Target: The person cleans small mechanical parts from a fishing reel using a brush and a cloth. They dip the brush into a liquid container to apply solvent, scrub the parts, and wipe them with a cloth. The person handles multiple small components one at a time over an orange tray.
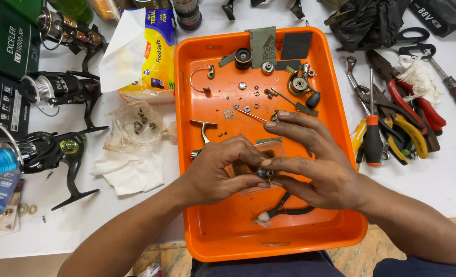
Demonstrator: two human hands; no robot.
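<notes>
Nearest to you, at the near edge of the orange tray (207, 241), a pair of small black pliers (284, 208) lies on the tray floor, partly under your right hand (320, 174).

Above it, both your hands meet over the middle of the tray. Your left hand (215, 174) and your right hand pinch together one small metal part (265, 173), dark and round; it sits between the fingertips of both hands, held above the tray and not lying on it. The right index finger is stretched out toward the far side, and the other fingers curl around the part. What exactly the part is, I cannot tell, it is mostly hidden.

I judge that you are in the middle of fitting or turning this small piece by hand, with the reel taken apart around you. The next move seems to ask for a steady, fine grip, because the piece is small and can slip down among the loose parts.

Farther in the tray lie a metal handle arm (204, 128), small washers and screws (246, 100), a thin rod (251, 115), a bail wire (200, 77) and a dark spool (243, 58).

On the left of the tray stand several fishing reels (58, 90); on the right lie pliers with coloured handles (410, 115) and an orange screwdriver (373, 138).
</notes>
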